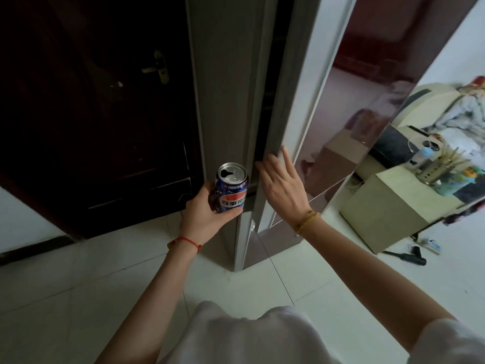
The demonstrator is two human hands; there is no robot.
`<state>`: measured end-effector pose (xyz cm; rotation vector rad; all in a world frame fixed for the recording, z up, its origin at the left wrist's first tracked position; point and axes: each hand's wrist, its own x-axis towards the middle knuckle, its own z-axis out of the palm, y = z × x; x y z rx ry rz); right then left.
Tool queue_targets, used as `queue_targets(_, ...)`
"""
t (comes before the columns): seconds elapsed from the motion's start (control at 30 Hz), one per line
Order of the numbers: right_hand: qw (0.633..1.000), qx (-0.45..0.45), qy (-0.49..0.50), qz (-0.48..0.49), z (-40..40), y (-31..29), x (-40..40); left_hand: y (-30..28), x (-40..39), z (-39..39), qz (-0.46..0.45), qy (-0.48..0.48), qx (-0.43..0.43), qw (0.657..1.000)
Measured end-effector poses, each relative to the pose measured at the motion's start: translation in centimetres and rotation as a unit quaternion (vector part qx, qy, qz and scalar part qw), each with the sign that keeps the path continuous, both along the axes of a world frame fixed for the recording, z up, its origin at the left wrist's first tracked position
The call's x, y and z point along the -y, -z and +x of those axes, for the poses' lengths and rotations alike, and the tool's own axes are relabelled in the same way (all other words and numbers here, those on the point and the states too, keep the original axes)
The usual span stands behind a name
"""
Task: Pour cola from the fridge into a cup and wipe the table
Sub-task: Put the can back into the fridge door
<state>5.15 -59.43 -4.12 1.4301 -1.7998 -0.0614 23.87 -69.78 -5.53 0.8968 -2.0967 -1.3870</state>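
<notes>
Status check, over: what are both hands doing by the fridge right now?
Left hand grips cola can, upright, top already open. Right hand flat on fridge door edge, door slightly ajar. Nothing blocking.

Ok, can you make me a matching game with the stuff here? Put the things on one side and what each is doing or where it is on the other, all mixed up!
Things:
1. cola can
2. right hand
3. fridge door
4. dark wooden door
5. cardboard box

Places or states:
A. standing on the floor, to the right
B. held upright in the left hand, top already open
C. fingers straight, against the door's edge
D. nearly shut, a narrow gap showing
E. behind, to the left, with a metal handle

Pairs: 1-B, 2-C, 3-D, 4-E, 5-A
</notes>
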Motion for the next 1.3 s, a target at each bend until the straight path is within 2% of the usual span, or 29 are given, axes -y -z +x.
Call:
queue_targets(0.17, 0.999, -0.002, 0.009, -0.04, -0.3, 1.5, -6.0, -0.5, -1.8, -1.2, -0.002, 0.05, 0.004, 0.999)
queue_targets(0.4, 0.978, 0.084, 0.091, -0.17, 1.4, 2.5, -13.3, -1.7, -5.2, -4.7, 0.004, 0.157, -0.007, 0.988)
queue_targets(0.6, 0.941, 0.159, 0.183, -0.235, 2.3, 2.8, -18.2, -2.9, -8.9, -7.5, -0.004, 0.25, -0.015, 0.968)
queue_targets(0.83, 0.893, 0.198, 0.284, -0.288, 2.1, 2.5, -23.0, -3.5, -11.7, -10.5, 0.021, 0.339, -0.017, 0.941)
queue_targets(1.1, 0.836, 0.205, 0.393, -0.323, -0.3, 1.5, -28.1, -4.6, -14.9, -13.9, 0.018, 0.395, -0.047, 0.917)
queue_targets(1.3, 0.8, 0.247, 0.423, -0.347, -2.2, 0.0, -31.4, -5.1, -17.2, -16.8, 0.013, 0.433, -0.059, 0.9)
